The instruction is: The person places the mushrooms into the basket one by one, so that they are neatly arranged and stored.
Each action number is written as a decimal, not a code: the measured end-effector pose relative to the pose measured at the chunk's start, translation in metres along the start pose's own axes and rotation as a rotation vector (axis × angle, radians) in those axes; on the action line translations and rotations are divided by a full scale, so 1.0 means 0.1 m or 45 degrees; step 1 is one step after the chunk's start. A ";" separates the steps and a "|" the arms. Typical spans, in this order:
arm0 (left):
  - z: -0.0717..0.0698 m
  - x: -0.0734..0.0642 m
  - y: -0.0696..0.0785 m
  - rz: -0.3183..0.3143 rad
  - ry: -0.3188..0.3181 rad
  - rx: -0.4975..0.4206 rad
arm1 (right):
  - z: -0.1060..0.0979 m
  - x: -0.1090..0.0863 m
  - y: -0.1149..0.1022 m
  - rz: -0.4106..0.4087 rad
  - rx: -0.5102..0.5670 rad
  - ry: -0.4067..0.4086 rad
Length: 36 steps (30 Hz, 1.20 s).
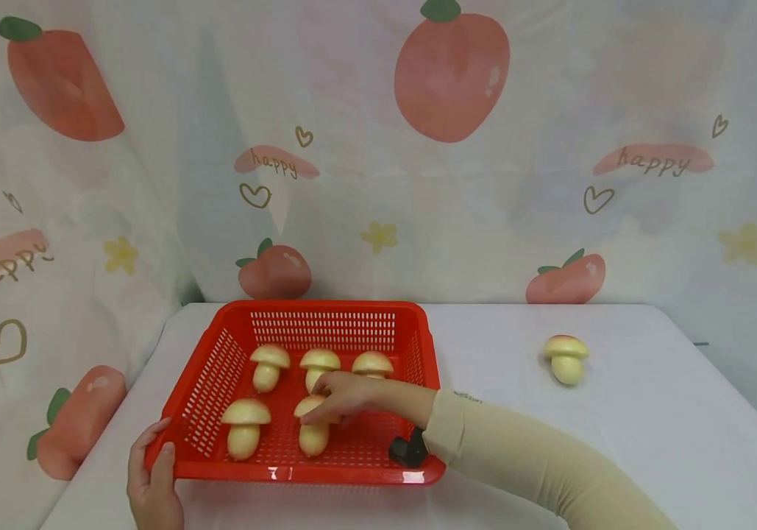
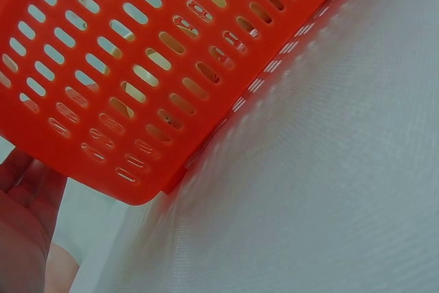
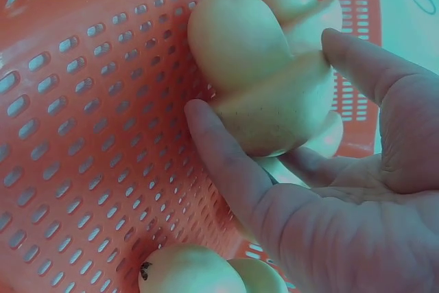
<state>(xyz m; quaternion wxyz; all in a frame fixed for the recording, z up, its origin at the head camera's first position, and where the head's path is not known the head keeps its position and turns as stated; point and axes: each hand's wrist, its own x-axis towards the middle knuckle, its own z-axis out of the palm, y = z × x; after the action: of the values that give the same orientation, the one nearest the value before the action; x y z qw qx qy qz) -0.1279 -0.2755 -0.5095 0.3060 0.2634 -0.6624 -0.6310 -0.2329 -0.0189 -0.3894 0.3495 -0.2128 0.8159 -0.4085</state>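
Several pale yellow mushrooms with rounded caps lie in a red plastic basket point(image 1: 325, 306). My right hand point(image 1: 348, 394) reaches over the basket's right side and pinches the cap of the front middle mushroom point(image 1: 314, 439). Seen from the right wrist, thumb and fingers stand on opposite sides of that cap point(image 3: 274, 111), and its thick stem points away from the palm. At the front left corner, my left hand point(image 1: 156, 478) grips the basket rim, thumb on the near side. The left wrist view shows its fingers against the slotted basket wall point(image 2: 137, 80).
One more mushroom point(image 1: 566, 359) lies on the white tablecloth point(image 1: 497, 346), well right of the basket. Inside the basket, another mushroom point(image 1: 244, 429) lies left of the pinched one, with others behind. A printed cloth point(image 1: 352, 88) hangs behind and to the left.
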 end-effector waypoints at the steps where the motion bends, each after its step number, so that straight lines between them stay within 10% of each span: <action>1: 0.00 0.00 0.00 0.001 0.001 0.008 | 0.00 0.00 0.00 0.005 0.004 0.002; 18: 0.08 0.03 0.00 0.005 -0.039 0.026 | -0.24 -0.17 -0.03 -0.043 -0.010 0.161; 29: 0.02 0.06 -0.15 -0.039 -0.045 0.053 | -0.49 -0.56 -0.14 -0.371 0.349 0.343; 36: -0.05 0.07 -0.15 -0.056 -0.026 0.055 | -0.66 -0.86 -0.07 -0.514 0.217 0.477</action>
<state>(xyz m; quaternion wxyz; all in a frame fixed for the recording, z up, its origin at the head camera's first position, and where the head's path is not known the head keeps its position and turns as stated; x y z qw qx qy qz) -0.1290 -0.2849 -0.5243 0.2797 0.2780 -0.6730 -0.6258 -0.2247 0.0652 -0.3218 0.1209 -0.2616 0.7702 -0.5689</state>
